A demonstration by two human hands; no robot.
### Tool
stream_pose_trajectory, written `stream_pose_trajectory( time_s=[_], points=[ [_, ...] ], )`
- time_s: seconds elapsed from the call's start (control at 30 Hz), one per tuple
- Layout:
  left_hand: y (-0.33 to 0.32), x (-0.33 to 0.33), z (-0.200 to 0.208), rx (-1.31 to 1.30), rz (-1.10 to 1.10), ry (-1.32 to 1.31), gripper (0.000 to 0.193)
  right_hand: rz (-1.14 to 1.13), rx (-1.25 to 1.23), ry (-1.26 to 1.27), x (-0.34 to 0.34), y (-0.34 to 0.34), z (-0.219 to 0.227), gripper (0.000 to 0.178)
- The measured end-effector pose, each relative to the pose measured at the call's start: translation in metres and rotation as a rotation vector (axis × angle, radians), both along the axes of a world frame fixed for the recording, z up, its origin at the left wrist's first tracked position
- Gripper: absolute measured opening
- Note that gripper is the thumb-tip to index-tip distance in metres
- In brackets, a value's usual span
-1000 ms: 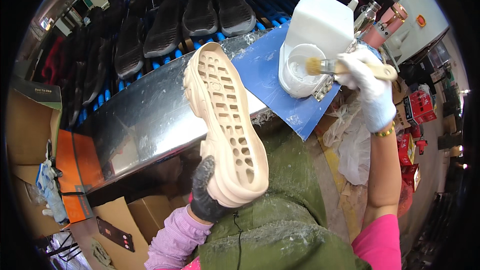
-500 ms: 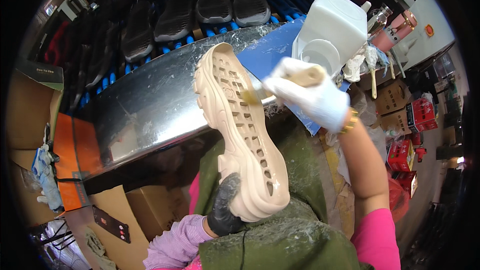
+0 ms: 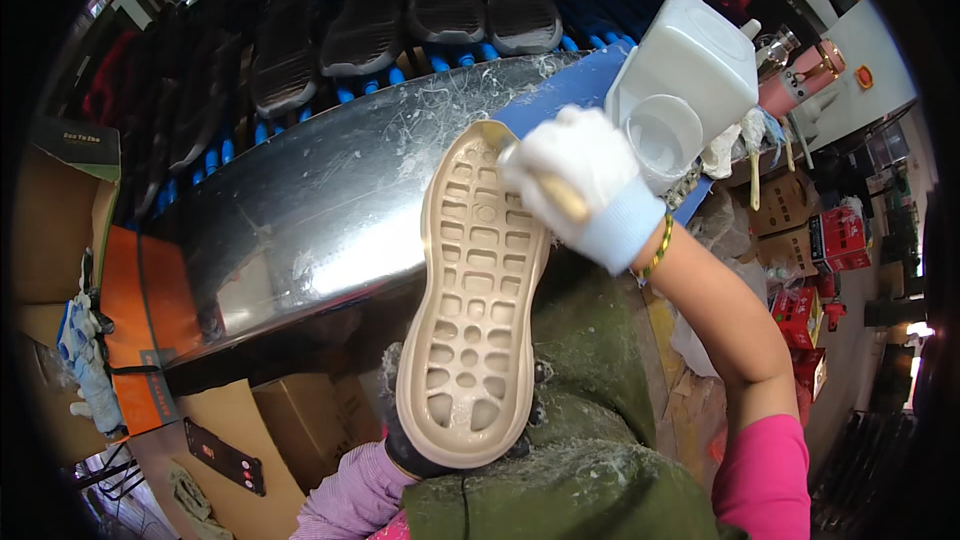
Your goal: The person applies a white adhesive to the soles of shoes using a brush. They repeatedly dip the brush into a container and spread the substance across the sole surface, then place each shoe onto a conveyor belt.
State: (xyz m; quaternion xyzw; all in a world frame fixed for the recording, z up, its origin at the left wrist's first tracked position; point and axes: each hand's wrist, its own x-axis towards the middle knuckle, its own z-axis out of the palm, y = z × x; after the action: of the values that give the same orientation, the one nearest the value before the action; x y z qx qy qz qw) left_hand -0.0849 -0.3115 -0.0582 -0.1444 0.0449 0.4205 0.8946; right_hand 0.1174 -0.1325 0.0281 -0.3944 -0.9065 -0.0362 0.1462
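Note:
A beige shoe sole [image 3: 478, 300] with a grid of recesses faces up, held from beneath at its near end by my left hand [image 3: 415, 455] in a dark glove. My right hand [image 3: 580, 185], in a white glove, grips a wooden-handled brush [image 3: 545, 190] and presses its head against the far rim of the sole. A clear plastic cup of whitish glue [image 3: 662, 138] stands just right of the hand on a blue mat [image 3: 560, 90], beside a large white plastic jug [image 3: 695, 55].
A glue-streaked steel bench [image 3: 330, 210] runs across the middle. Behind it, several dark shoes [image 3: 450, 0] sit on blue rollers. Cardboard boxes [image 3: 60, 220] and an orange box stand at left, more boxes and red items [image 3: 800, 310] at right.
My right hand has moved the brush from the glue cup to the far end of the sole. The sole has shifted closer and more central.

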Motion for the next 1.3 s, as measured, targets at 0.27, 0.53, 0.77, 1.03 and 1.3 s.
stream_pose_trajectory(
  time_s=[0.27,0.53,0.77,1.03,1.3],
  points=[
    [0.015,-0.004,0.007,0.023,0.052,0.007,0.059,-0.067,-0.220,0.903,0.013,0.034,0.004,0.014],
    [0.024,-0.001,-0.026,0.434,0.034,0.439,0.070,-0.189,-0.575,0.751,0.019,-0.043,0.014,0.019],
    [0.023,-0.004,-0.021,0.543,-0.007,0.789,0.073,0.150,-0.568,0.546,0.048,-0.119,0.036,0.017],
    [0.001,0.009,-0.033,0.537,0.183,0.684,0.062,-0.167,-0.251,1.054,0.046,-0.028,0.032,0.008],
    [0.005,0.032,-0.021,0.464,0.317,0.638,0.071,-0.174,-0.044,0.943,0.037,-0.111,-0.008,0.003]
  ],
)
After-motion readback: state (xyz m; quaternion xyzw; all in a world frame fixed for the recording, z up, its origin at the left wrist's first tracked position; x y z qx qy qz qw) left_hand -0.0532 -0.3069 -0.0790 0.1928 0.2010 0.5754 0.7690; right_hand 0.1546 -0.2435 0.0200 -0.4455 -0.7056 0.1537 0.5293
